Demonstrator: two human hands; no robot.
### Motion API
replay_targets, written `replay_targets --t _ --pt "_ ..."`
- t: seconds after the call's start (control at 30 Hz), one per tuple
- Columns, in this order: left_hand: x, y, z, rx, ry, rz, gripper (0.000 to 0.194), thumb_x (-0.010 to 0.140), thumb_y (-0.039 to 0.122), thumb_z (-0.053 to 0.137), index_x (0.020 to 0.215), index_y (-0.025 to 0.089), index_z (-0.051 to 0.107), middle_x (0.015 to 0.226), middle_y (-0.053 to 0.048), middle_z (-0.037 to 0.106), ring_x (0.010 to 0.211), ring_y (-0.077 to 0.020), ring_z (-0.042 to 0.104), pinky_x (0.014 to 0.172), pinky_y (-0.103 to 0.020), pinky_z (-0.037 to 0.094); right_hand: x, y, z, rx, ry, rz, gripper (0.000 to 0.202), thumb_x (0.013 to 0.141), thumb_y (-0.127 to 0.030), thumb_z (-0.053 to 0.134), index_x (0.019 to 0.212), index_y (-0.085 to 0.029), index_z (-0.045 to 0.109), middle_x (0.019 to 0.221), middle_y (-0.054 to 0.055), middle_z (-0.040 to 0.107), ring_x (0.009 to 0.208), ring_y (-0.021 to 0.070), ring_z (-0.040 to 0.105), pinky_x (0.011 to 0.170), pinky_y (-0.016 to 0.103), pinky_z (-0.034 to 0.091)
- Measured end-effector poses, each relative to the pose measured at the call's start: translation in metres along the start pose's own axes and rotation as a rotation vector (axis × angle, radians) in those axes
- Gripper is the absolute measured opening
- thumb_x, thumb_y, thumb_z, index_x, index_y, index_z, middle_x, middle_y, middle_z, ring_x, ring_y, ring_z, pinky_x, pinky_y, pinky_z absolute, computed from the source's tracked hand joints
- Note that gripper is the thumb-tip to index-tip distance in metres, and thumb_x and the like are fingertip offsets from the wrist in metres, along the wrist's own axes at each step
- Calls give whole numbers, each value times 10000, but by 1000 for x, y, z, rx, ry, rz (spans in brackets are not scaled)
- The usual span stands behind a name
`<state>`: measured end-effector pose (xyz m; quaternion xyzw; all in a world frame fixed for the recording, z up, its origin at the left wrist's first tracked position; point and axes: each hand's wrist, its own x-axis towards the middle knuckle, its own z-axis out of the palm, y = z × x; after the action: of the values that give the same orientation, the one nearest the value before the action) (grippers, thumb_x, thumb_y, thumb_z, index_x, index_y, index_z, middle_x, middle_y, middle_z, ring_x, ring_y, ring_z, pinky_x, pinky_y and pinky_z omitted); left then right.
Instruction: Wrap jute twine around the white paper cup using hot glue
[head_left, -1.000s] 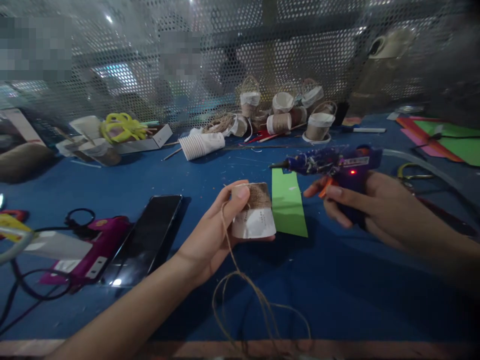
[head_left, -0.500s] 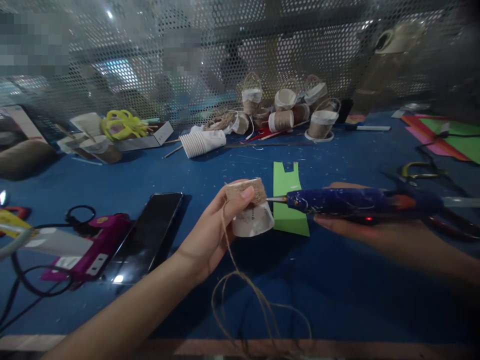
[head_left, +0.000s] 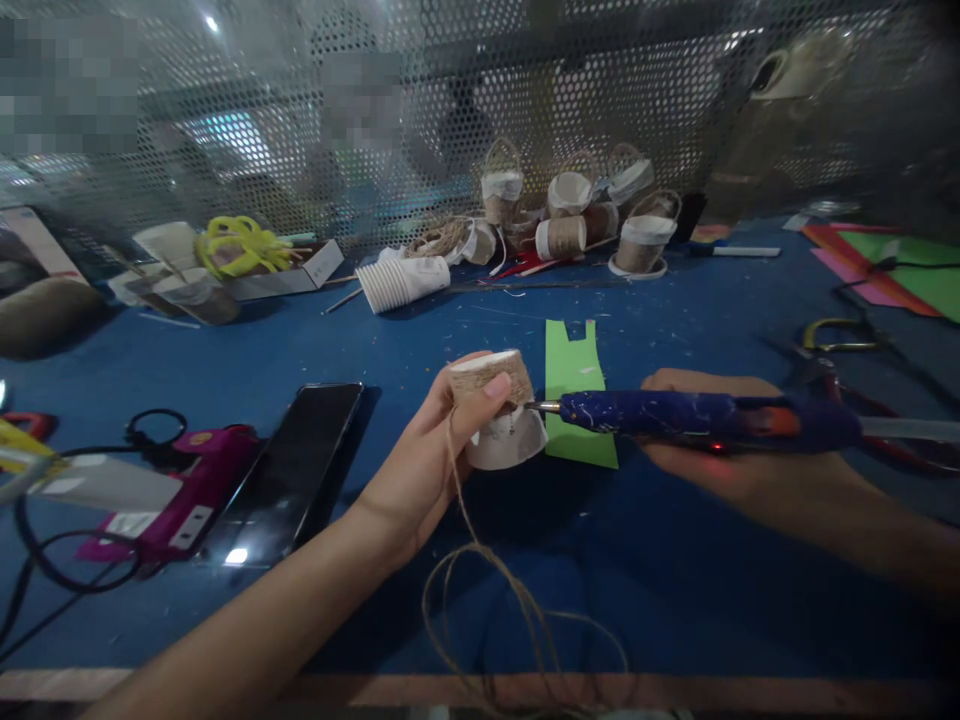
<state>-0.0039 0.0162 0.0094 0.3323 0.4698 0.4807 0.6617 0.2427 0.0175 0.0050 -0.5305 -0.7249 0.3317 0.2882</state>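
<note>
My left hand point(head_left: 439, 455) grips a small white paper cup point(head_left: 510, 445), tilted, its upper half wound with jute twine point(head_left: 484, 375). My thumb presses on the wound part. A loose length of the twine hangs from the cup and loops down toward the table's front edge. In my right hand point(head_left: 705, 440) is a blue hot glue gun point(head_left: 660, 412) with a small red light glowing and a clear glue stick at its back end. The gun's metal nozzle meets the cup's side just below the twine. Behind the nozzle lies a green paper piece point(head_left: 574, 385) with a notch cut in its top.
A phone point(head_left: 304, 470) and a magenta power strip point(head_left: 199, 485) with cables lie left. Stacked paper cups point(head_left: 401, 283), twine-wrapped little baskets point(head_left: 645, 243) and a box point(head_left: 289, 275) line the back by a perforated metal screen. Pliers point(head_left: 840, 335) and coloured paper point(head_left: 900, 265) are right.
The glue gun's nozzle has shifted slightly left and down along the cup, just under the twine. My left hand keeps its hold, with the cup tipped slightly so more of its top shows.
</note>
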Motion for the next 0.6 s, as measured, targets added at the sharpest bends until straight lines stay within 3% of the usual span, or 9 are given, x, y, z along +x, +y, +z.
replay_targets --t 0.3,0.6 --pt "1 -4 4 21 33 60 620 781 397 868 1323 278 592 1146 -10 732 1029 -174 684 812 -226 517 2 1 5 -56 50 -137 176 801 -278 688 675 -251 569 598 -51 576 538 153 490 490 292 352" --pt "0 -2 4 11 46 105 632 752 401 878 1308 280 602 1155 -21 733 1083 -216 680 865 -281 520 1 3 3 -92 118 -93 210 821 -290 667 673 -255 521 613 -49 545 567 157 490 520 305 368"
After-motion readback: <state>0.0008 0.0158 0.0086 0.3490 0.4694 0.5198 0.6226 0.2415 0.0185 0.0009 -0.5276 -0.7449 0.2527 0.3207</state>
